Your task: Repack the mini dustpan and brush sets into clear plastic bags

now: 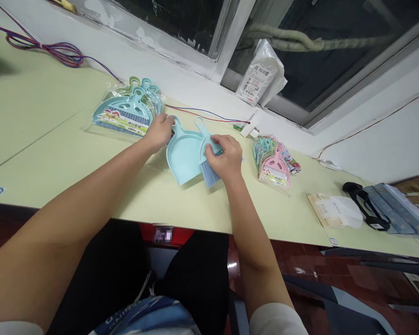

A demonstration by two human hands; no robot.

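Note:
A light blue dustpan (pixel 184 156) is tilted up over the table in front of me, its handle pinched by my left hand (pixel 159 132). My right hand (pixel 226 156) grips a small light blue brush (pixel 209 172) with blue-grey bristles pointing down. The brush overlaps the right edge of the dustpan. Some clear plastic lies on the table under my left hand. Just beyond that hand sits a stack of bagged blue and green dustpan sets (pixel 124 111). To the right of my right hand are more bagged sets (pixel 275 170), with a pink one in front.
The pale green table (pixel 181 204) runs along a white wall under a window. A plastic-wrapped packet (pixel 260 77) leans on the sill. Coiled wires (pixel 61 53) lie at the far left. On the right are a paper packet (pixel 335 210), a black strap (pixel 368 209) and a patterned blue box (pixel 398 209).

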